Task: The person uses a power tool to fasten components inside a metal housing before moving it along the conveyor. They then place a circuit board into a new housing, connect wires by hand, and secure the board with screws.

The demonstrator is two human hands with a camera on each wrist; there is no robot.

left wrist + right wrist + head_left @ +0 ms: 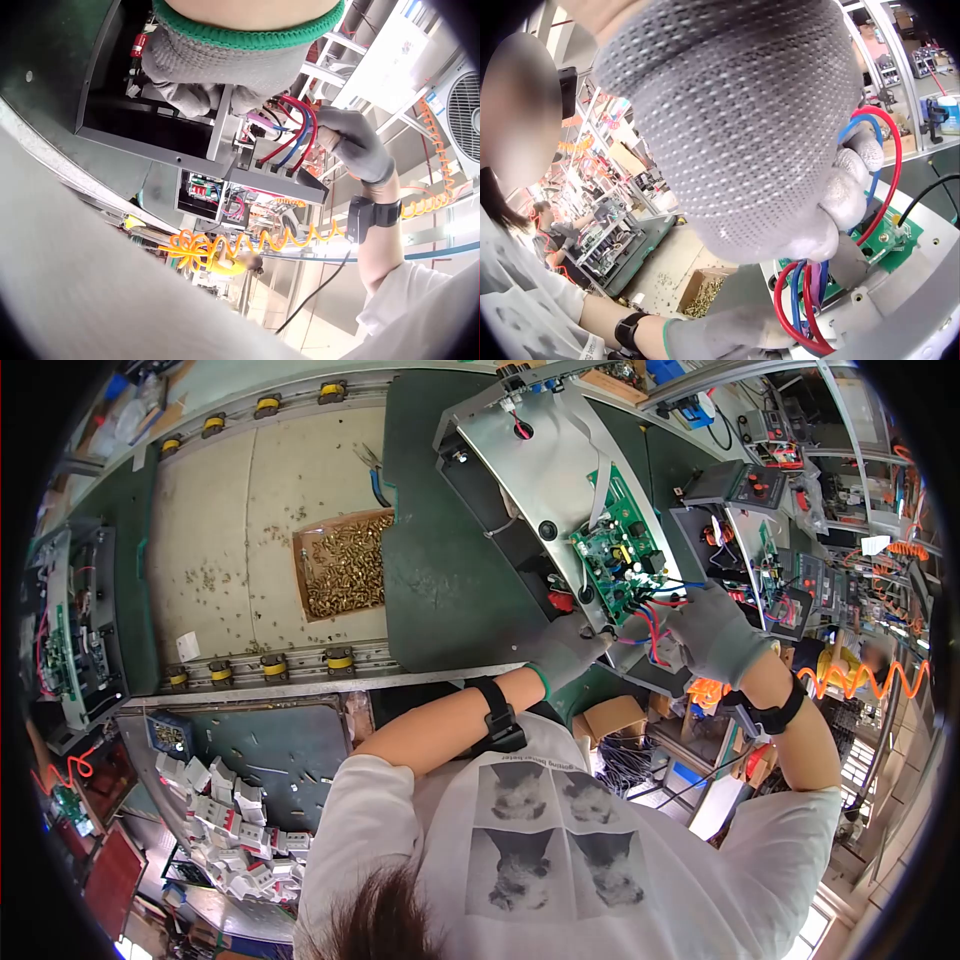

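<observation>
A metal panel (530, 460) carrying a green circuit board (620, 540) lies tilted on an open dark chassis (142, 150). Red and blue wires (652, 625) loop out at the near end of the board. My gloved left hand (572, 652) grips the near edge of the panel, its fingers curled over the metal in the left wrist view. My gloved right hand (718, 635) has its fingers curled round the wires; in the right wrist view, red and blue loops (891, 176) come out above and below the hand (742, 142). Its fingertips are partly hidden.
Left of the dark green mat (440, 580) are a cardboard box of brass-coloured fasteners (345, 565) and blue-handled pliers (376, 482). Similar units stand at the far left (75, 625) and at the right (755, 550). White parts (235, 825) are piled at lower left.
</observation>
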